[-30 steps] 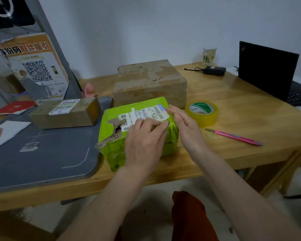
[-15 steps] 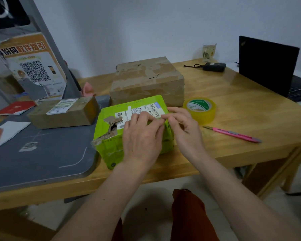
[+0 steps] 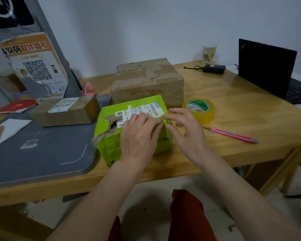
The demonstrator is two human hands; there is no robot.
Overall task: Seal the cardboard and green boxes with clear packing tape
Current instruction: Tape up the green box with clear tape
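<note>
Head view: both hands smooth tape on the green box (image 3: 111,146) at the worktop's (image 3: 233,108) near edge.

Left hand (image 3: 137,134) lies flat on its top, fingers straight; right hand (image 3: 186,131), fingers loosely curled and grasping nothing, touches the right edge. The box's long axis runs left-right; the tape roll (image 3: 199,110) sits just right, nearer the right hand.

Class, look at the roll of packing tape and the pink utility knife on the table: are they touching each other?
Apart. The head view shows bare wooden table between the tape roll and the pink utility knife, which lies nearer the table's front edge.
</note>
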